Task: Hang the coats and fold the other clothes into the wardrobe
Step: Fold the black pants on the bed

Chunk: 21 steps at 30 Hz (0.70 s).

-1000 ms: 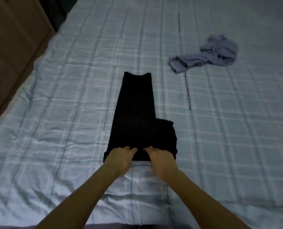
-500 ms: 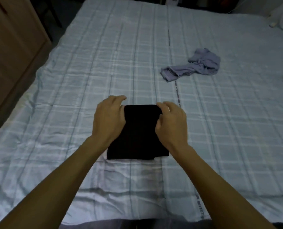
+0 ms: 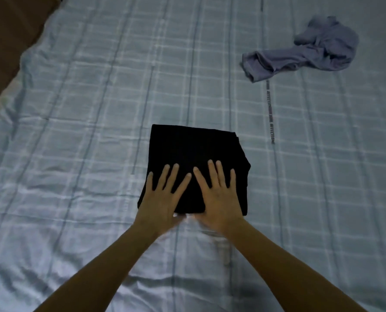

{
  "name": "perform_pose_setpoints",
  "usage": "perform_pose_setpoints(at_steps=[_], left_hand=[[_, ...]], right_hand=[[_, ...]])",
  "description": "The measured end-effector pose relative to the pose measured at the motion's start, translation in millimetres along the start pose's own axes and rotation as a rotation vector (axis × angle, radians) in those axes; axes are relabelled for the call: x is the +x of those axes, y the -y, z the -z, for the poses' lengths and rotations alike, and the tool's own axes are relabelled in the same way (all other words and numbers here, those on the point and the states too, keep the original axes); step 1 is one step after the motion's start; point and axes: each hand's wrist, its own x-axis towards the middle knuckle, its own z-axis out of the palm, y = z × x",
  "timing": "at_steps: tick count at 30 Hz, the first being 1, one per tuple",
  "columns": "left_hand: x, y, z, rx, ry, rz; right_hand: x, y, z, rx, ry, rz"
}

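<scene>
Black garment [image 3: 192,147] lies folded square on the bed [image 3: 97,109]. Left grip [image 3: 162,199] and right grip [image 3: 219,199] are both released, fingers spread flat on its near half, likely pressing the fold to set it. Checked sheet, creased. Grey garment [image 3: 300,55] crumpled well apart, far right. Brown furniture [image 3: 2,30] far left.

This is a bedroom in a home: a bed [image 3: 79,221] under a wrinkled, pale blue checked sheet [image 3: 111,91] fills nearly the whole view. A folded black garment [image 3: 194,149] and a crumpled grey-blue garment [image 3: 304,57] lie on it. Brown wooden furniture [image 3: 5,41] borders its far left corner.
</scene>
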Motion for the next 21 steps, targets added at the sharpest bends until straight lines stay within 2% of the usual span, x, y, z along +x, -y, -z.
perform_pose_setpoints(at_steps=[5, 10, 14, 17, 21], left_hand=[[38.0, 0.9, -4.6, 0.07, 0.038, -0.005], [44.7, -14.1, 0.8, 0.083, 0.072, 0.081], [49.4, -18.1, 21.6, 0.128, 0.085, 0.078], [39.8, -16.6, 43.7, 0.146, 0.037, 0.068], [2.7, -11.4, 84.9, 0.107, -0.134, 0.057]], right_hand=[[29.3, -18.5, 5.0, 0.025, 0.088, 0.059], [34.4, -17.6, 11.8, 0.023, 0.089, 0.057], [34.8, -15.2, 21.3, -0.015, 0.098, 0.048], [25.6, -7.9, 40.0, 0.004, 0.063, 0.026], [3.1, 18.5, 80.7, -0.047, -0.046, 0.08]])
